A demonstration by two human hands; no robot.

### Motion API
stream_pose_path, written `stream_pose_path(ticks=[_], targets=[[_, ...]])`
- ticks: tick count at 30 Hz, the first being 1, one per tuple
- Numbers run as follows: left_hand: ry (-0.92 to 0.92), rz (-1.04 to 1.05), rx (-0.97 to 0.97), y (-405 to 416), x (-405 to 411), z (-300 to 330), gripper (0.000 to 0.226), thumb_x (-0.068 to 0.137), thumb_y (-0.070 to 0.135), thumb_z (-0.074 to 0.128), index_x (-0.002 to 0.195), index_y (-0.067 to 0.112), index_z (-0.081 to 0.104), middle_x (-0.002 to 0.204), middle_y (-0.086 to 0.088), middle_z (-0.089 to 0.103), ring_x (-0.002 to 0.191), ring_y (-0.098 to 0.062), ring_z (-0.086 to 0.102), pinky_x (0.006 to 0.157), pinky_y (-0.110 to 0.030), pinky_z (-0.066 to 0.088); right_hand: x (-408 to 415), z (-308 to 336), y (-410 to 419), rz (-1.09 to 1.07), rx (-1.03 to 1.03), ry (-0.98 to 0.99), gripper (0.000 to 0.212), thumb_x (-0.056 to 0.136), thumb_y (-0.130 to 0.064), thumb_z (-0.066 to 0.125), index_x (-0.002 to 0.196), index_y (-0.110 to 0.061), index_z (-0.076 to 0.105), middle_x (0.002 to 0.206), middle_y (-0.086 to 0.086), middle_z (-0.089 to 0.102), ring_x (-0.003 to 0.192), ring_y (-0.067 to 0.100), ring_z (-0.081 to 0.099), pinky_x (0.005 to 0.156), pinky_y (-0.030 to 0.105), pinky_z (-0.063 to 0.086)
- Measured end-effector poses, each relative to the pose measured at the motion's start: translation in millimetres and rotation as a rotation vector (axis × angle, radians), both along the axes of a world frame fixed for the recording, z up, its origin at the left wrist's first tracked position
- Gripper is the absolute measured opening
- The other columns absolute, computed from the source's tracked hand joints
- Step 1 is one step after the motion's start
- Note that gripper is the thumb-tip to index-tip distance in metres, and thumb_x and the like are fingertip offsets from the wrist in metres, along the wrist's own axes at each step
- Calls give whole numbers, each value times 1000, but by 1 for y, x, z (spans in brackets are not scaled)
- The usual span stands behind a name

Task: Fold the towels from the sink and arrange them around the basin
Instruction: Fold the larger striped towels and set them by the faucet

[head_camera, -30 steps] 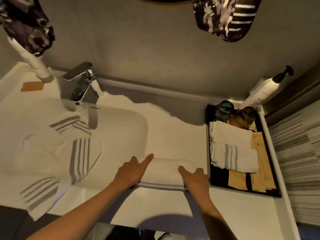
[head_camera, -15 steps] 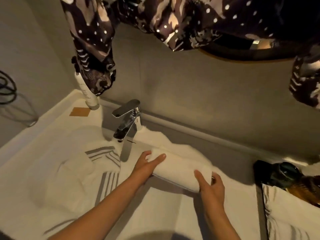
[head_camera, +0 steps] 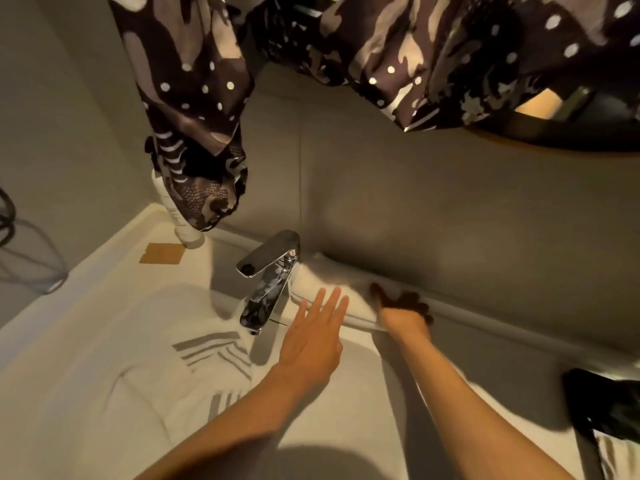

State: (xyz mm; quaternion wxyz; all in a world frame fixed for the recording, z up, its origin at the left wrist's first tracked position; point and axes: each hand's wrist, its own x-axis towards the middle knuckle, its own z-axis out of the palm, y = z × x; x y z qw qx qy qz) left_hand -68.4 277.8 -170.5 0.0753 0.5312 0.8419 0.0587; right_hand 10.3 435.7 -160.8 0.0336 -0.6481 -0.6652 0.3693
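I see a dim bathroom: a grey wall, dark patterned cloth hanging above, and a pale tabletop (head_camera: 104, 282) around a sunken basin (head_camera: 363, 410). A chrome faucet (head_camera: 268, 282) stands at the back edge. Just right of it, against the wall, lies a folded white towel (head_camera: 322, 282). My left hand (head_camera: 311, 344) hovers flat at its front edge, fingers straight and slightly spread. My right hand (head_camera: 403, 311) sits on its right end in shadow, fingers curled over the cloth. Loose striped towels (head_camera: 194, 382) lie heaped in the basin. I judge them soft, light and floppy, best pinched by two corners of a hem.
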Motion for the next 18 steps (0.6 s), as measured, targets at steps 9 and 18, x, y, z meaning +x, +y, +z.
stream_pose_path(ticks=[9, 18], targets=[[52, 39, 182, 8, 6, 13, 48, 84, 18, 54, 132, 20, 48, 140, -1, 45, 136, -25, 35, 119, -49, 21, 78, 6, -71, 453, 730, 221, 41, 85, -15, 63, 126, -18, 55, 133, 6, 51, 127, 27, 42, 103, 43, 41], [-107, -33, 447, -32, 31, 4, 37, 89, 17, 57, 126, 20, 54, 138, 0, 49, 128, -18, 44, 108, -35, 38, 89, 11, -96, 455, 710, 331, 46, 91, -20, 56, 136, -18, 47, 148, 1, 41, 137, 22, 35, 112, 37, 34]])
